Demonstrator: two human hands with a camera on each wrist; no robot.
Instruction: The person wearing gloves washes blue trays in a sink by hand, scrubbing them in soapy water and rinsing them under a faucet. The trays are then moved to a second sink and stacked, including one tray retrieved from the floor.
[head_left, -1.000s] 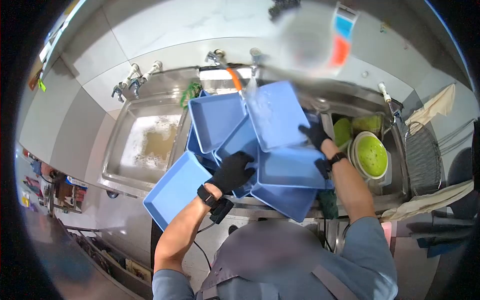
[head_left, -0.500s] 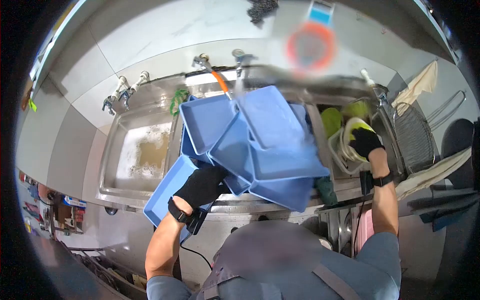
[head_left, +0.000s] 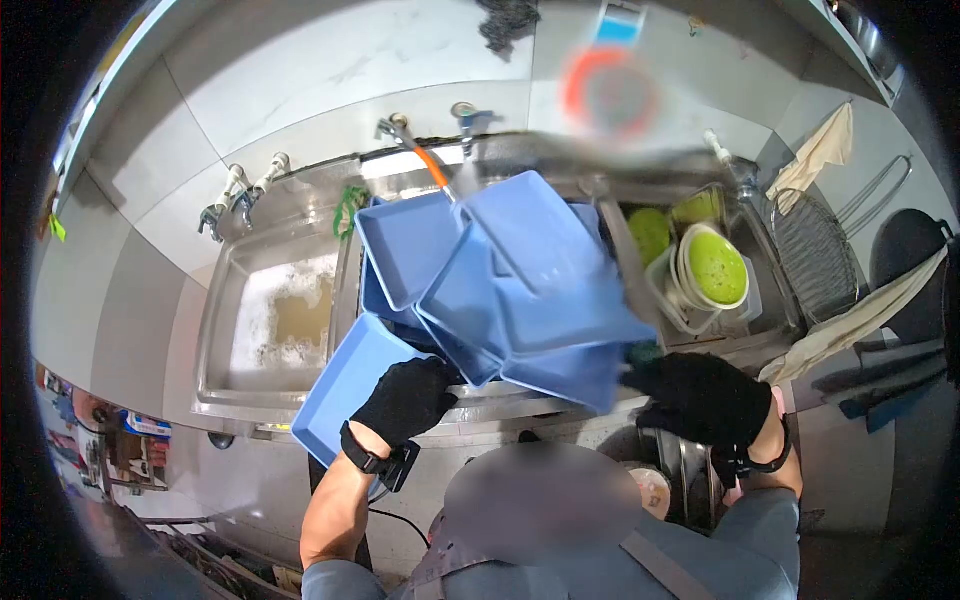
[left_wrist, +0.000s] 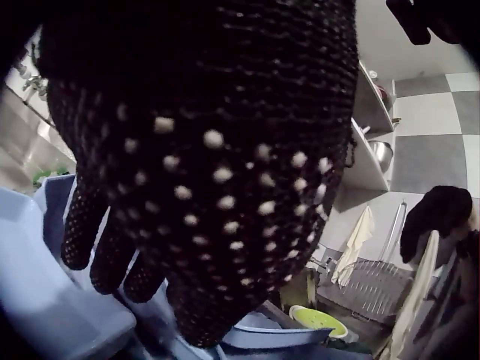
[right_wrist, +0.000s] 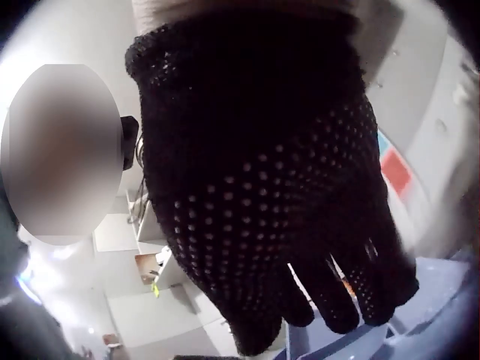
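Note:
Several blue trays (head_left: pixel 540 230) lie in a tilted, overlapping heap over the middle of the sink. One blue tray (head_left: pixel 345 385) leans out past the front edge at the left. My left hand (head_left: pixel 405 400), in a black dotted glove, is over that tray's right side; its fingers (left_wrist: pixel 112 255) hang loosely with nothing gripped. Gloved the same way, my right hand (head_left: pixel 705 400) is at the sink's front right edge. Its fingers (right_wrist: pixel 337 304) extend toward the heap and hold nothing. Just beyond them is a dark green cloth (head_left: pixel 643 352), partly covered.
In the right basin, a green-and-white bowl (head_left: pixel 718 268) tops a stack inside a clear container (head_left: pixel 690 320). The left basin (head_left: pixel 215 340) holds foamy water. An orange-sleeved tap (head_left: pixel 432 167) reaches over the trays. A wire strainer (head_left: pixel 815 250) and cloths (head_left: pixel 860 310) hang at the right.
My right hand went from the trays to the green-and-white bowl, then came back to the sink's front edge. My left hand shifted left, off the middle trays.

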